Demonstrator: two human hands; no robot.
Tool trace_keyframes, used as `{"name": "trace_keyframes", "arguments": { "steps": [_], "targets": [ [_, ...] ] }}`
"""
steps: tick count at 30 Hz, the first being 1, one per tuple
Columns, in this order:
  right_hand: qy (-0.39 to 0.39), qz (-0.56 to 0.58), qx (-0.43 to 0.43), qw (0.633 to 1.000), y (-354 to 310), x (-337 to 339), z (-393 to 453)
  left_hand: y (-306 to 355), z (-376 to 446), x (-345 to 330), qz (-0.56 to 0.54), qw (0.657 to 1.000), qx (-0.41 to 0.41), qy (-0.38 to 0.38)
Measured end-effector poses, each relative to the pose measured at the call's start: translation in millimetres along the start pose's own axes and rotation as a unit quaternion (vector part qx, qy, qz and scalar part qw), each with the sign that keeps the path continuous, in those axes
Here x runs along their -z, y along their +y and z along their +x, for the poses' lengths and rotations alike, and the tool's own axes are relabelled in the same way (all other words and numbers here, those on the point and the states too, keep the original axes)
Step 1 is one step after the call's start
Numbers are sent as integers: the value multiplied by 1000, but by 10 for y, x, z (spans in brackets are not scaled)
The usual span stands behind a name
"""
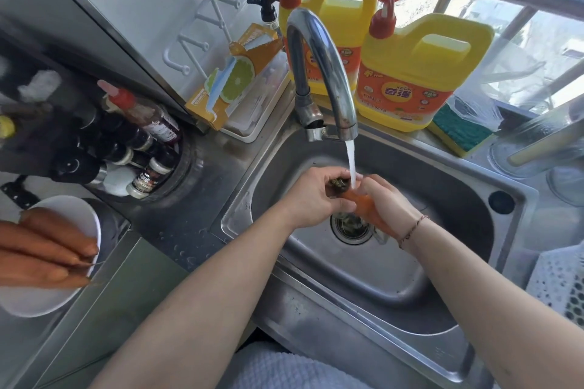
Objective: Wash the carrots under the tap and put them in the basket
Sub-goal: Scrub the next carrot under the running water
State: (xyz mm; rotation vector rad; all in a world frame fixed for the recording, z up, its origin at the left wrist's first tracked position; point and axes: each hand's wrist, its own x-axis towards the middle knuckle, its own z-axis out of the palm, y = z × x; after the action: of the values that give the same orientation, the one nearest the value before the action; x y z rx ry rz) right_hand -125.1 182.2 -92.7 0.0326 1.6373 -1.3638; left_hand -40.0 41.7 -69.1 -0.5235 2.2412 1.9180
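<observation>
— Both hands grip one carrot (363,204) under the running water: the left hand (311,199) curls round its leafy top end, and the right hand (384,199) wraps the orange body, whose tip points down toward the near right.

— Where is that in the scene?

— Over the steel sink (426,265), right above the drain strainer (352,226). The stream from the curved tap (319,73) lands on the carrot between the two hands.

— And the largest things around the sink?

— Two yellow detergent jugs (414,73) with red pump caps stand on the far ledge behind the tap. Left of them sits an orange-and-white box (227,79) with a citrus picture, next to a black spray nozzle (267,5).

— The other carrots?

— Several unwashed carrots (47,249) lie in a white bowl (47,301) on the counter at the near left, well apart from the sink.

— The basket?

— A white perforated basket (559,278) shows at the right edge, just beside the sink. What it holds I cannot tell.

— Smaller items?

— Dark condiment bottles (139,148) cluster left of the sink, a green-and-yellow sponge (458,133) rests on the far right ledge, and a thin bracelet (410,229) circles the right wrist.
</observation>
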Motion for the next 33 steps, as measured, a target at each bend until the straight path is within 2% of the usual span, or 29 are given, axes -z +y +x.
{"name": "trace_keyframes", "arguments": {
  "steps": [16,23,27,33],
  "targets": [
    [-4,-33,-6,999,24,49,19,14,-13,-4,-18,1000,5,-4],
    [-27,25,22,999,-52,-9,-63,22,-19,21,2,1000,-1,-18],
    [-18,47,-11,999,-94,-53,-75,-19,-16,-18,1,1000,8,-23],
    [-51,69,-10,996,-113,-22,-97,19,-8,-12,-15,999,0,-29]
  ]
}}
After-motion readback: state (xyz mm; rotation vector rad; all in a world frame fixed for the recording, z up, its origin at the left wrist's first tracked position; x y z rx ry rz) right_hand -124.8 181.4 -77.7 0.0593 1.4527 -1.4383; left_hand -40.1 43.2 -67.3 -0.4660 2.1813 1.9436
